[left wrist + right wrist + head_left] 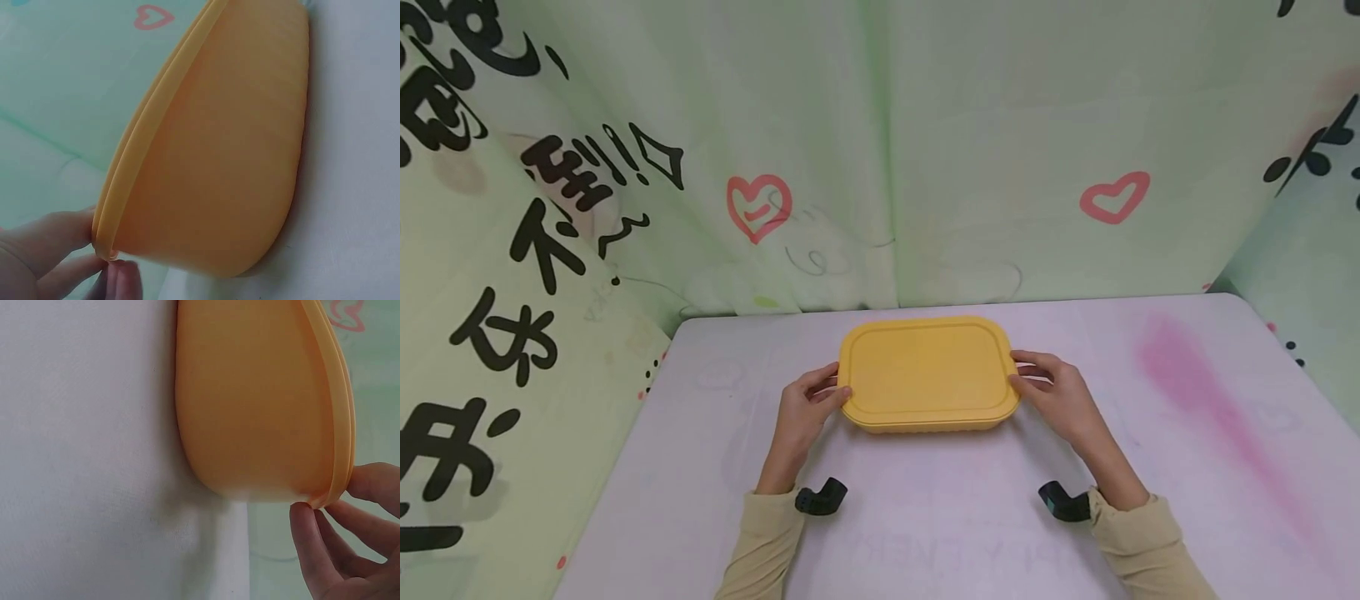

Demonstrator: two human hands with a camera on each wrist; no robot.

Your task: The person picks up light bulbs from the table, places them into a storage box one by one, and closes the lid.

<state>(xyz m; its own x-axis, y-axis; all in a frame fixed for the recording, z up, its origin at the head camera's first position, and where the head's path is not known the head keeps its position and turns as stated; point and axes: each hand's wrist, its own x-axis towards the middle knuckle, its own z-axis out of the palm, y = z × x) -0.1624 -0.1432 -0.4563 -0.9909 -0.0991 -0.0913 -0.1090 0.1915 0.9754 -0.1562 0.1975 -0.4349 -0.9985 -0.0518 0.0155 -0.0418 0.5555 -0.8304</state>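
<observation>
A yellow storage box [219,137] with rounded corners stands on the table, its matching flat lid [928,371] seated on top. At its left end, my left hand [801,417] pinches the rim, the thumb near the front corner. My right hand [1060,400] does the same at the right end. From the right wrist view, fingertips [304,515] meet the overhanging rim, above the smooth side wall. The inside of the box is hidden by the lid.
The pale table [925,517] has a pink stain [1198,392] on its right side. Green-white curtains with red hearts [758,208] and black lettering hang behind and beside it. Black devices [822,497] sit at both wrists, by the beige sleeves [763,542].
</observation>
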